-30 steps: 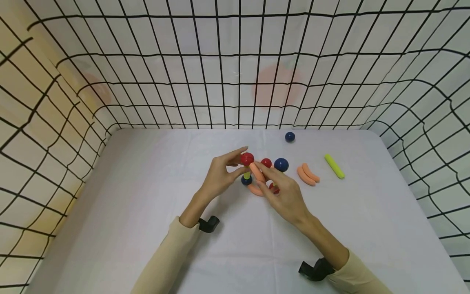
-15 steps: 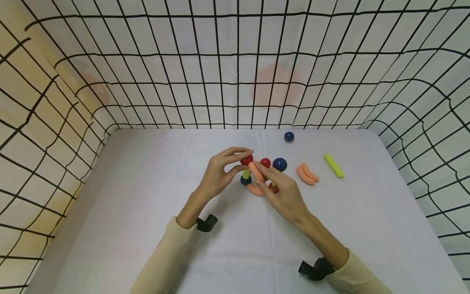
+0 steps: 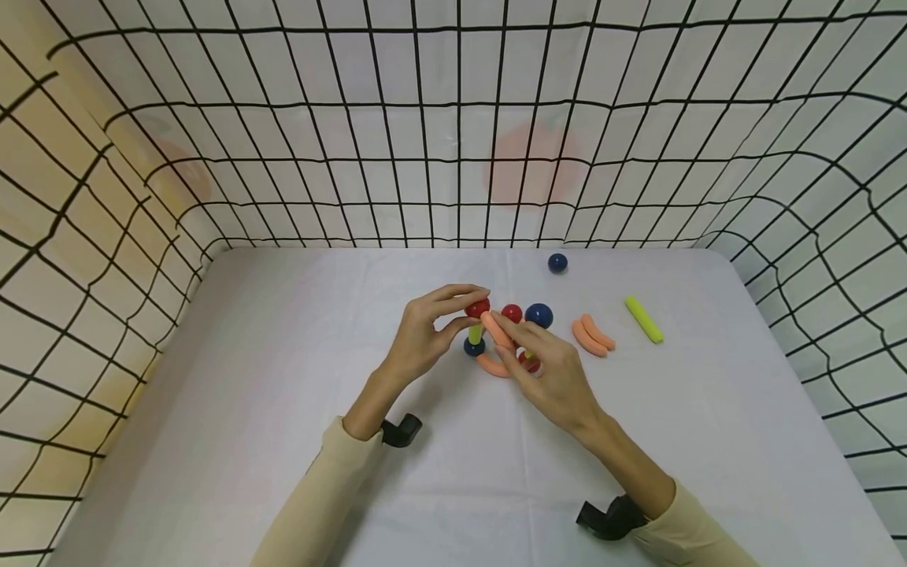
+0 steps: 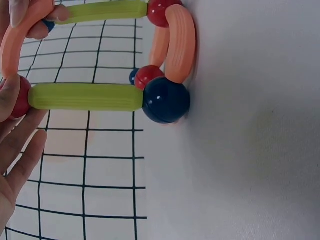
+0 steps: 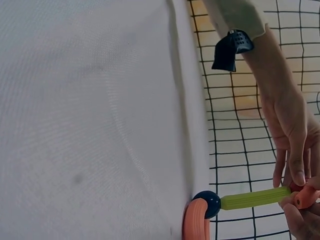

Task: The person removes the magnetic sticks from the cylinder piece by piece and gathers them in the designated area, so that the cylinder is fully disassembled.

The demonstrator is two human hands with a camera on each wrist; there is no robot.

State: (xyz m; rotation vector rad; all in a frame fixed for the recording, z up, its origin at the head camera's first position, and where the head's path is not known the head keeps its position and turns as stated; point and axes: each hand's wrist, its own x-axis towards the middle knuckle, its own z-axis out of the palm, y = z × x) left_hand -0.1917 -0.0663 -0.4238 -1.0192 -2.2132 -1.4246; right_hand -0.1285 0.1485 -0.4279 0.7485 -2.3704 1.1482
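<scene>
In the head view, my left hand (image 3: 425,335) grips a red ball (image 3: 478,307) atop an upright green rod (image 3: 475,335). That rod stands on a dark blue ball (image 3: 474,346). My right hand (image 3: 553,374) pinches a curved orange rod (image 3: 498,332), one end of which meets the red ball. Another green rod (image 4: 107,11) rises beside it in the left wrist view, from a lower red ball (image 4: 161,11) towards a blue ball (image 4: 48,25) half hidden by fingers. A curved orange base rod (image 4: 181,45) links the two lower balls.
Behind the frame sits another red ball (image 3: 512,313). A loose blue ball (image 3: 557,263) lies at the back. Two curved orange rods (image 3: 594,336) and a green rod (image 3: 644,320) lie to the right. Black wire mesh (image 3: 460,161) borders the white table (image 3: 319,315).
My left fingers have shifted over the top of the red ball, covering more of it. My right hand stays nearly in place, with the curved orange rod turned slightly.
</scene>
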